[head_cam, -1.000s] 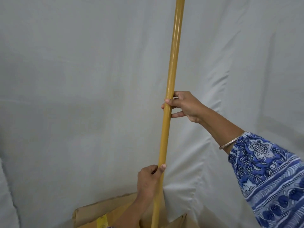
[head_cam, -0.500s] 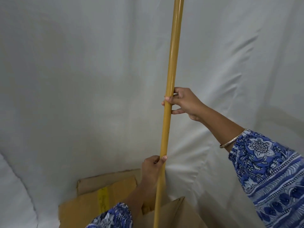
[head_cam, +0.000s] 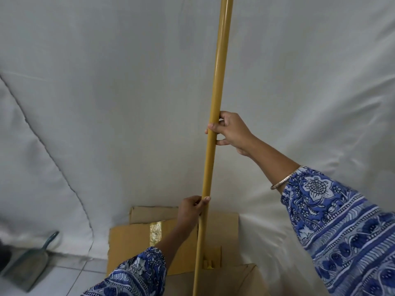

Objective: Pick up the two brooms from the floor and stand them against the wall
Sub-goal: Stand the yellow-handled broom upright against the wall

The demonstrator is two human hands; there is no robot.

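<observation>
A long yellow-brown broom handle (head_cam: pixel 218 71) stands nearly upright in front of the wall, which is draped in white cloth (head_cam: pixel 106 103). Its top runs out of the frame and its head is hidden below. My right hand (head_cam: pixel 232 130) grips the handle at mid-height. Lower down, my left hand (head_cam: pixel 191 210) is closed around the same handle. Only this one broom is in view.
Flattened cardboard boxes (head_cam: pixel 136 233) lean at the foot of the cloth-covered wall, behind the handle. A green dustpan (head_cam: pixel 30 265) leans at the lower left on the pale tiled floor (head_cam: pixel 64 280).
The view has tilted downward, bringing the cardboard, floor and dustpan into sight. Both hands keep their hold on the handle, which stays nearly upright.
</observation>
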